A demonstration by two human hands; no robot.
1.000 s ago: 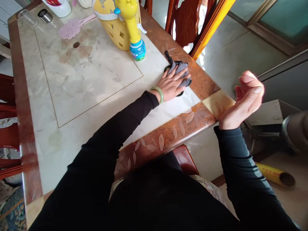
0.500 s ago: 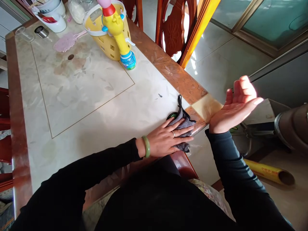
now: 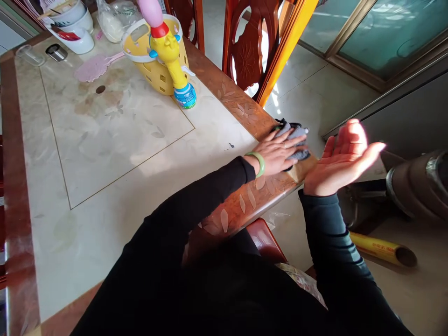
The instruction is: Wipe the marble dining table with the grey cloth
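My left hand (image 3: 276, 151), with a green bangle at the wrist and a ring, lies palm down with fingers spread on a grey cleaning cloth (image 3: 297, 151). It presses the bunched cloth against the brown corner of the table (image 3: 259, 196). The cloth's far part reaches the table edge. Just right of that corner, my right hand (image 3: 341, 161) is raised off the table, palm up, its fingers loosely bent and nothing in it.
A yellow basket (image 3: 154, 72) stands at the back, with a yellow-and-blue toy bottle (image 3: 177, 74) at its side. Left of it are a pink fan-shaped item (image 3: 93, 69), a glass (image 3: 31, 55) and white bowls (image 3: 75, 39). Carved chairs (image 3: 243, 56) stand beyond; a yellow tube (image 3: 385, 249) lies below right.
My left hand has slid the cloth forward and right, from the near table edge onto the brown corner. My right hand stays raised in nearly the same place.
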